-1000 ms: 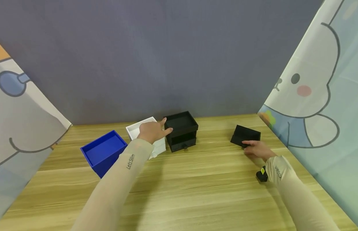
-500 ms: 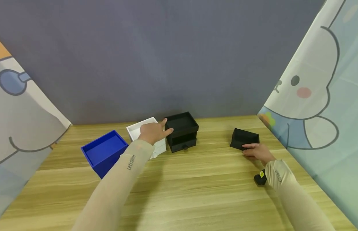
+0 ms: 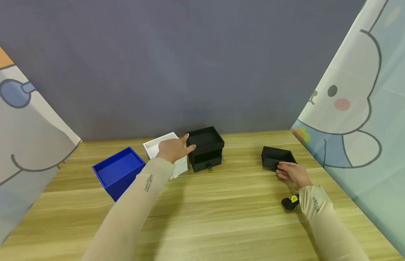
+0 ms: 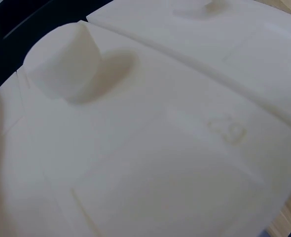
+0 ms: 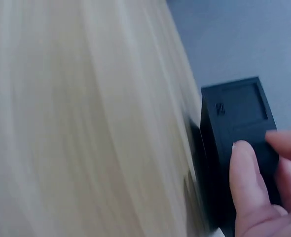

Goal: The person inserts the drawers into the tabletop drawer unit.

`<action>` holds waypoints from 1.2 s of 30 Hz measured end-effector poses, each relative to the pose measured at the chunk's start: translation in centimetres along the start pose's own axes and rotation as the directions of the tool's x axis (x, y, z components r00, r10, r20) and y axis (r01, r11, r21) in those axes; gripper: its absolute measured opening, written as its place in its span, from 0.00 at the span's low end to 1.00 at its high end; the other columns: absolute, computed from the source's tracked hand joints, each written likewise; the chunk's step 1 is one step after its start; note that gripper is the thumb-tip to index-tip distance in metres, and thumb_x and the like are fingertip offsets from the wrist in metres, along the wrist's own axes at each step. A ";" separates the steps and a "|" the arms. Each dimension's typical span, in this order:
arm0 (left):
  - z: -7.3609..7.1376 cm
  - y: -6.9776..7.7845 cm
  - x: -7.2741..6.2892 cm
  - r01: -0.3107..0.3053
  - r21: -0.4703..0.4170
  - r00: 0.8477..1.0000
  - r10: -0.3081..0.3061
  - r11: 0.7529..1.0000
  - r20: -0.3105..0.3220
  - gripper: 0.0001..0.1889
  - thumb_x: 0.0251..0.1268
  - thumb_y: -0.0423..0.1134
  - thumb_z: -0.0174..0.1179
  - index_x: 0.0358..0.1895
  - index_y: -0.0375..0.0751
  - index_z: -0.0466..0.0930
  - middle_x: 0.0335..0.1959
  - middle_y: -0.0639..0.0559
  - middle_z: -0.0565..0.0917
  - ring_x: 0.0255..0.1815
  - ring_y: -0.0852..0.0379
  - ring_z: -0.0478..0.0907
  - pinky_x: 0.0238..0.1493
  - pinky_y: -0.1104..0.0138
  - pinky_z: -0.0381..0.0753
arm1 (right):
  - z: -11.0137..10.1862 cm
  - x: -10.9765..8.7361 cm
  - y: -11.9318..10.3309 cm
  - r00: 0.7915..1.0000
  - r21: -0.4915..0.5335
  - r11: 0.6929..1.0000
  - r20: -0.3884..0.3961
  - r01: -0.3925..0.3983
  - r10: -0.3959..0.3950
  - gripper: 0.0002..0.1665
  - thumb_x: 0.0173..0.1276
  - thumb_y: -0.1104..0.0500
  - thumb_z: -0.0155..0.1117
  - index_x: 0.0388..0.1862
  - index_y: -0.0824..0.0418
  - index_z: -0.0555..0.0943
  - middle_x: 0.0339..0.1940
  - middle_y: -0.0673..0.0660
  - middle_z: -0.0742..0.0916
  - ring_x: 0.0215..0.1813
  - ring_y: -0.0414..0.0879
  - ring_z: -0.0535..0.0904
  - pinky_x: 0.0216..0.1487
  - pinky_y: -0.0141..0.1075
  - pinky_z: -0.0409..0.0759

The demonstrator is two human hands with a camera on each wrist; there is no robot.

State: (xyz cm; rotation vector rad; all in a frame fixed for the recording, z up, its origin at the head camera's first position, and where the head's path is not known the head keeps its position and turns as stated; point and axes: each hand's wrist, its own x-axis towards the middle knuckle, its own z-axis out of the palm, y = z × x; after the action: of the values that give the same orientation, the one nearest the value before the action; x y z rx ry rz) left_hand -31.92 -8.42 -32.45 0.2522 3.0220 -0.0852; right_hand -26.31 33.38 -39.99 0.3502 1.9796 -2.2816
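My left hand (image 3: 171, 149) reaches over a small white drawer cabinet (image 3: 153, 146), thumb and index finger spread against the left side of a black drawer cabinet (image 3: 205, 139). That black cabinet has an open-topped tray above, a vacant slot below it, and a lower drawer with a round knob. At the right, my right hand (image 3: 294, 174) pinches the front of a loose black drawer (image 3: 271, 157). In the right wrist view, thumb and fingers close at the middle of the drawer's front (image 5: 234, 108), covering the part they grip. Blurred white drawer fronts (image 4: 160, 158) fill the left wrist view.
A blue open-topped box (image 3: 117, 168) stands left of the white cabinet. The wooden table (image 3: 215, 217) meets a grey backdrop (image 3: 202, 65), with cartoon-printed cloths on both sides. A black wrist camera (image 3: 290, 203) sits under my right sleeve.
The black drawer in my right hand has turned and tipped, so its hollow inside now shows, and the right hand has shifted slightly. The left hand and the cabinets stay put.
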 end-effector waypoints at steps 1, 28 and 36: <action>0.0 0.0 0.0 -0.002 -0.001 1.000 0.002 1.000 -0.003 0.41 0.65 0.75 0.30 0.77 0.61 0.44 0.05 0.56 0.60 0.08 0.61 0.44 0.14 0.66 0.48 | 0.1 -0.1 0.0 1.000 0.037 0.999 -0.001 -0.015 0.015 0.19 0.72 0.66 0.55 0.26 0.48 0.85 0.28 0.47 0.87 0.29 0.38 0.85 0.35 0.29 0.81; -0.5 0.2 -0.7 -0.007 -0.023 1.000 0.007 1.000 0.005 0.40 0.65 0.74 0.31 0.77 0.61 0.44 0.06 0.56 0.61 0.08 0.61 0.45 0.14 0.67 0.49 | 5.5 -1.6 0.6 0.988 0.064 0.996 0.139 0.057 -0.066 0.13 0.72 0.69 0.52 0.36 0.54 0.81 0.33 0.49 0.86 0.35 0.38 0.85 0.41 0.28 0.79; -0.2 0.2 -0.6 -0.002 -0.016 1.000 0.002 1.000 -0.008 0.40 0.66 0.74 0.31 0.77 0.61 0.44 0.06 0.55 0.61 0.08 0.60 0.44 0.15 0.66 0.49 | 8.1 -3.0 0.9 0.981 0.045 0.987 0.116 0.152 -0.156 0.14 0.68 0.73 0.54 0.35 0.60 0.84 0.29 0.51 0.87 0.34 0.41 0.85 0.40 0.30 0.80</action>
State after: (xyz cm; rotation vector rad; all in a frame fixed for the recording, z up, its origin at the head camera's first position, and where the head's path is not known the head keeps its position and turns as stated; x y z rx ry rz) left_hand -31.31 -8.31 -32.15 0.2553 3.0286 -0.0607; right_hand -24.06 25.05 -39.09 0.0628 1.9733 -2.3698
